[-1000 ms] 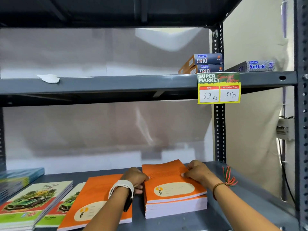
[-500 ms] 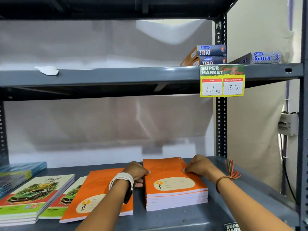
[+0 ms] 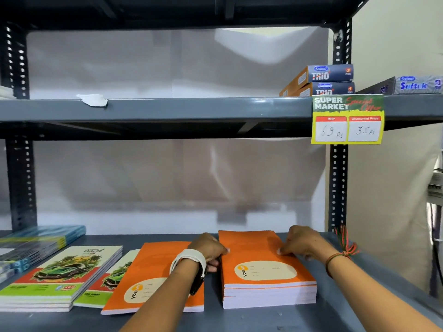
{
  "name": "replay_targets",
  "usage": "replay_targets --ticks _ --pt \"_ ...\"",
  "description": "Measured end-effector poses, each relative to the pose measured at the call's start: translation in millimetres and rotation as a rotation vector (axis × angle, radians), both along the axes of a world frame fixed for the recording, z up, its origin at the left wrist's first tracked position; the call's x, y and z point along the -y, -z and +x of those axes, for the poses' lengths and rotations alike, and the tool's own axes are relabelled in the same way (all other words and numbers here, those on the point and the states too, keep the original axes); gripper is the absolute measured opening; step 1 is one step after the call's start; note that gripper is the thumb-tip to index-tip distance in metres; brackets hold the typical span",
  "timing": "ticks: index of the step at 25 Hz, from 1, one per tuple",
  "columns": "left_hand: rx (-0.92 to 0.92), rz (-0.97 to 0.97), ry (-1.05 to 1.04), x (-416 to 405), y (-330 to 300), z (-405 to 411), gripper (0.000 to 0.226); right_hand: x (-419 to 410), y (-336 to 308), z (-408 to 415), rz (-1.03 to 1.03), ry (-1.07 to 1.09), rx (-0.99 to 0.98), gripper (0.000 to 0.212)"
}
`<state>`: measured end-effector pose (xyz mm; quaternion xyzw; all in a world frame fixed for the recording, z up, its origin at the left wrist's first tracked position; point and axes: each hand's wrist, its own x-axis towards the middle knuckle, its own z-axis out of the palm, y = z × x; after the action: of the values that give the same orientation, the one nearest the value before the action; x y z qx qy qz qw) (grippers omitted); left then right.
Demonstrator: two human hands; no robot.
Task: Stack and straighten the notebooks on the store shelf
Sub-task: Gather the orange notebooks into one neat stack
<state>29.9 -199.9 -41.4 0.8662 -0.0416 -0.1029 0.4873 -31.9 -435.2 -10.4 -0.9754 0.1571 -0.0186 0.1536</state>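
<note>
A shop: supermarket price tag (image 3: 347,119) (69, 35 Rs) on steel shelf (image 3: 167,109)

My arms are bare, no sleeves. On my left wrist I wear a watch (image 3: 191,262) with a white strap and a dark body. My right wrist carries 1 thin thread bracelet (image 3: 335,258), its orange-and-green tassel pointing toward 2 o'clock.

Bright, even light from above; the upper shelf (image 3: 167,109) shows glare, deep shadow beneath it. Soft blur throughout, edges bowed by the lens.
</note>
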Motion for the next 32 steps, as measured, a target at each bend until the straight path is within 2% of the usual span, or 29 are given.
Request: replay_targets --ticks 2,3,6,9,12,13,15,17,18,21,23,25,27,29,32 --pt "0.030 0.025 0.007 -3.0 -3.8 -1.1 0.016 -13.3 -11.2 1.6 -0.207 -0.015 0.032 0.040" --pt "0.058 0.025 -0.005 -9.9 -7.2 0.0 0.017 -24.1 -14.1 5.3 -0.232 -0.023 0.079 0.046" --pt "0.158 0.060 -0.098 -43.7 -19.8 9.2 0.018 -68.8 -16.2 13.4 -0.067 -0.102 0.228 0.047" --pt "0.254 0.246 -0.190 -93.3 -32.1 20.7 0.015 -124.2 -11.2 20.9 0.035 -0.228 0.313 0.039" --pt "0.309 0.579 -0.233 -138.1 -28.1 20.6 0.024 -173.7 -0.6 24.6 0.085 -0.346 0.183 0.031" --pt "0.294 0.660 -0.231 -152.1 -23.4 20.5 0.031 -189.1 6.4 26.6 0.036 -0.352 0.112 0.032" --pt "0.247 0.753 -0.176 -177.0 -15.4 21.5 0.032 -214.5 19.4 29.6 -0.195 -0.327 0.028 0.050" --pt "0.172 0.660 -0.104 -191.9 -8.9 29.5 0.019 -228.3 26.1 32.2 -0.344 -0.302 -0.016 0.067" --pt "0.117 0.531 -0.086 -195.5 -7.5 33.1 0.025 -231.3 26.5 33.6 -0.372 -0.293 -0.036 0.071" --pt "-0.089 0.174 -0.068 -205.5 -0.4 39.9 0.032 -240.6 21.1 36.4 -0.360 -0.215 -0.133 0.075" --pt "-0.155 0.048 -0.014 -206.3 3.7 41.9 0.030 -245.9 19.2 36.1 -0.318 -0.179 -0.181 0.074" --pt "-0.136 0.033 0.064 -198.1 5.9 45.5 0.036 -247.0 19.3 35.1 -0.263 -0.173 -0.196 0.072" --pt "-0.071 0.041 0.129 -185.3 0.5 40.9 0.020 -245.6 18.7 34.1 -0.196 -0.163 -0.182 0.069" --pt "-0.029 -0.065 0.134 -174.9 -5.8 39.1 0.009 -240.2 15.0 29.6 -0.144 -0.169 -0.163 0.064" --pt "-0.033 -0.337 0.052 -171.5 -18.0 42.6 0.031 -224.2 0.3 25.3 0.032 -0.139 -0.054 0.051"
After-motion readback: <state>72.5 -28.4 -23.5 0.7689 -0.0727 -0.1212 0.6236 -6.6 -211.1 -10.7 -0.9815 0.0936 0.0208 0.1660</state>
